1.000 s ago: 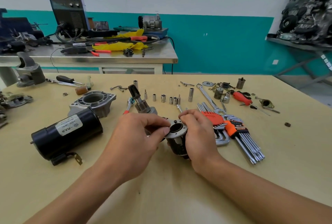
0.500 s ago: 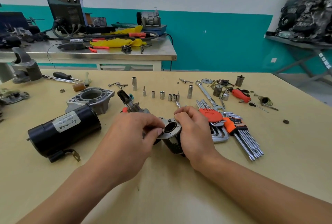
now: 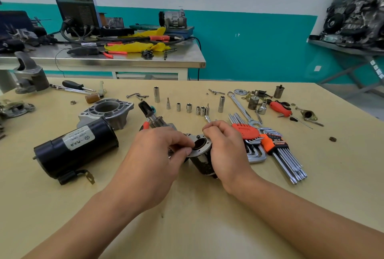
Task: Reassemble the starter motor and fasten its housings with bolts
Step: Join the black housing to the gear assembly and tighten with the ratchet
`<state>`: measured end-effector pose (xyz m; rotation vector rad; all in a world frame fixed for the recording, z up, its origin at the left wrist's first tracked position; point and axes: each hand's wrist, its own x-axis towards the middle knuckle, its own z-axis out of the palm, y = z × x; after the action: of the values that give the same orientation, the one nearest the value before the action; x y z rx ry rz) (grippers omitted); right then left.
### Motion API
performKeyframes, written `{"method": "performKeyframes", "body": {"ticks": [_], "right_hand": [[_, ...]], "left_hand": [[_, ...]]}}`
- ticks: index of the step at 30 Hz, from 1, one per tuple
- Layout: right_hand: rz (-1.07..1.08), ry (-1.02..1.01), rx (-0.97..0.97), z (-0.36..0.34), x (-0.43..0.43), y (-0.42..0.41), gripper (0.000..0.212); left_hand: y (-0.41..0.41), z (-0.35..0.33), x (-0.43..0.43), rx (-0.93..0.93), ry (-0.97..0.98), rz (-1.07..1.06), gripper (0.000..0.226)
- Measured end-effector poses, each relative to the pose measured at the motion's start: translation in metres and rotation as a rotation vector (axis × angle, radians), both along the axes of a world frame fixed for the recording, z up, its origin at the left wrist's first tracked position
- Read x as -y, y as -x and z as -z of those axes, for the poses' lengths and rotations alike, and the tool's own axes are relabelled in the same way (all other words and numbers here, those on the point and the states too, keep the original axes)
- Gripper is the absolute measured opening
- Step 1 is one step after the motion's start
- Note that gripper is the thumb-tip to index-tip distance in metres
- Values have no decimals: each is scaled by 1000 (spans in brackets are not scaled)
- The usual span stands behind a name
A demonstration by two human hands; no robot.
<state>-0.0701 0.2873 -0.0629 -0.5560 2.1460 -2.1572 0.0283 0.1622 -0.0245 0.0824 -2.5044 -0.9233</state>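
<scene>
A dark cylindrical solenoid [image 3: 202, 162] with a silver flanged end stands tilted on the wooden table between my hands. My left hand [image 3: 153, 159] pinches the flange's left rim with thumb and forefinger. My right hand [image 3: 225, 150] curls round the body's right side, fingertips pinched at the flange's far edge. The black motor body [image 3: 74, 150] lies on its side to the left. Behind it sits the grey aluminium housing [image 3: 108, 111]. The pinion shaft assembly [image 3: 153, 117] lies just beyond my left hand.
Orange-holdered hex key sets [image 3: 270, 146] lie right of my right hand. Several sockets [image 3: 189, 108] stand in a row behind, with a spanner [image 3: 241, 107], screwdrivers and small parts at the back right. A steel bench [image 3: 124, 59] stands beyond the table.
Both hands stay on the solenoid. My left fingertips have slid further onto the flange rim, and the head camera has shifted slightly.
</scene>
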Motion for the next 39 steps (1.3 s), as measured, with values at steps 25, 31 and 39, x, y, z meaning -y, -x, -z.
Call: {"method": "performKeyframes", "body": {"ticks": [25,31,39], "right_hand": [[-44,42,137,-4,2,1,13],[-44,29,120,-2,2,2,14],[-31,13,115,-4,3,0,14]], "left_hand": [[2,-2,3,70,-317,-15,25],[5,4,0,19,-386,-50,17],[6,8,-3,-12,-477,-39,23]]}}
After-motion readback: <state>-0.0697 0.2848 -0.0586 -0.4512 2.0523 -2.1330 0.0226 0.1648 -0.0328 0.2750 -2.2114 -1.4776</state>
